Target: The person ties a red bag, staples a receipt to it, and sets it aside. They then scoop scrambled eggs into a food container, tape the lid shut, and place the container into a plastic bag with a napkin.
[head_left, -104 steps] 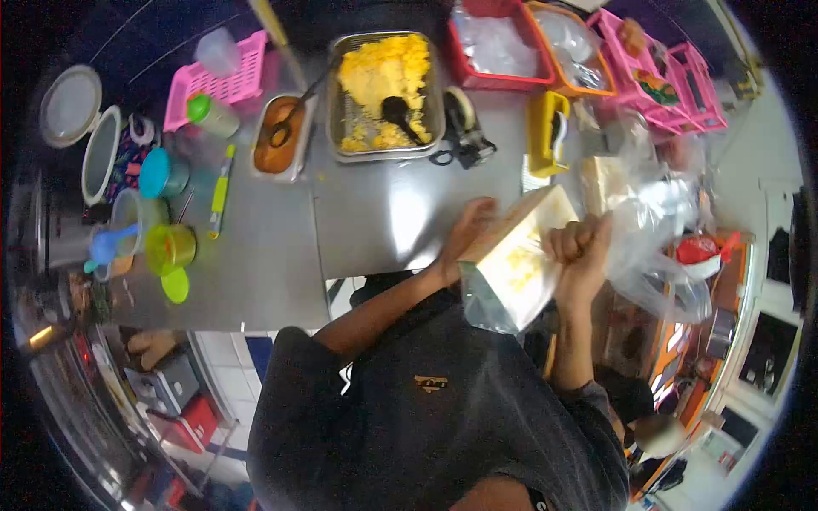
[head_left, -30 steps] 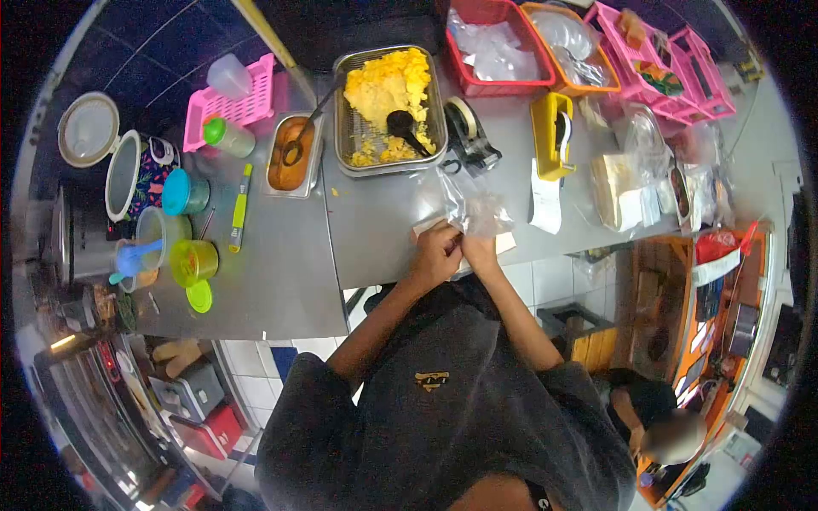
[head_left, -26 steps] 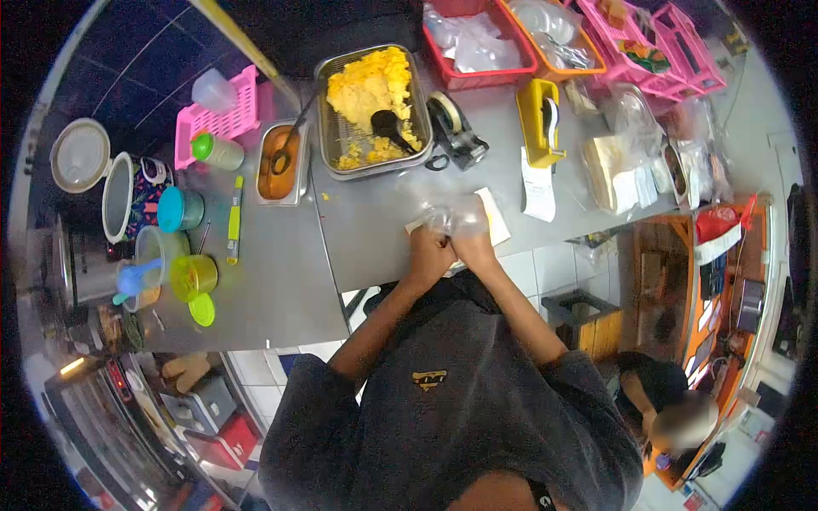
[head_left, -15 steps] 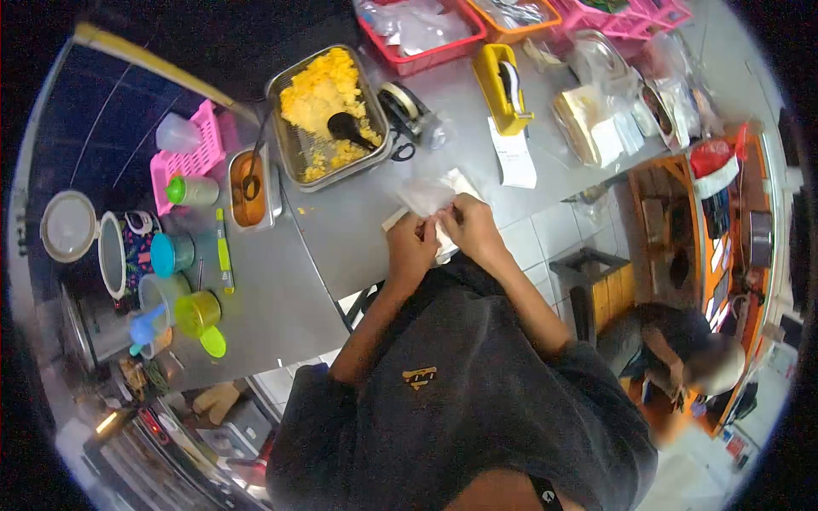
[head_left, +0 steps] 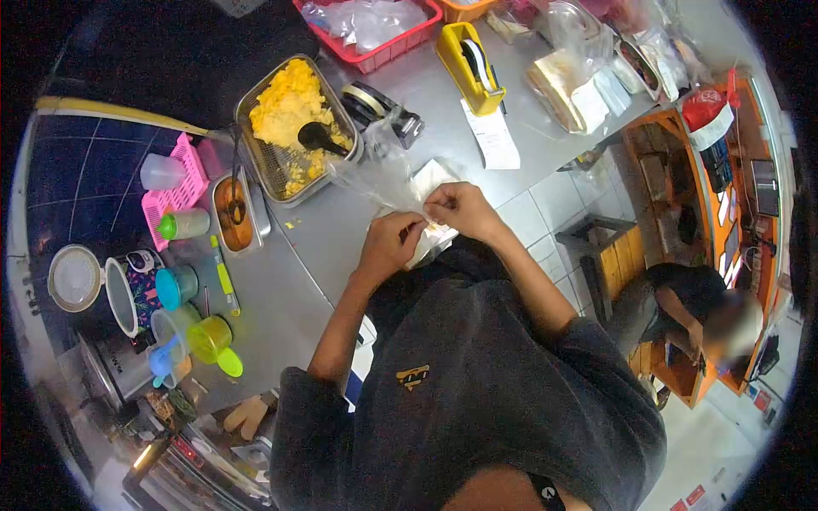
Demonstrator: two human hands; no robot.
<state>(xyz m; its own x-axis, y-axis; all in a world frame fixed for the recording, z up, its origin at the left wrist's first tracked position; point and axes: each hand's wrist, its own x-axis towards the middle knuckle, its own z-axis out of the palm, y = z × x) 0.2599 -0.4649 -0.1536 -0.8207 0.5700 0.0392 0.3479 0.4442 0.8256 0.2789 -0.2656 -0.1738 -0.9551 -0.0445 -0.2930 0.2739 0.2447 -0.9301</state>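
Both my hands pinch the edge of a clear plastic bag [head_left: 375,180] at the table's front edge, close together. My left hand [head_left: 390,245] has thumb and fingers closed on it from the left. On the right, my right hand [head_left: 464,209] is closed on it too, fingers curled. The bag spreads out beyond my fingers, away from my body. White paper [head_left: 433,177] lies behind and beneath my hands; what it holds, if anything, is too small to tell.
A metal tray of yellow food [head_left: 281,106] with a black spoon, a black tape dispenser [head_left: 381,104], a yellow tape dispenser [head_left: 470,70], a receipt [head_left: 492,134] and a red basket [head_left: 366,61] stand beyond. Another person [head_left: 682,298] sits at right.
The view has shifted, so the table items appear further left. The plastic bag is now opened out wider, and my hands have moved slightly apart.
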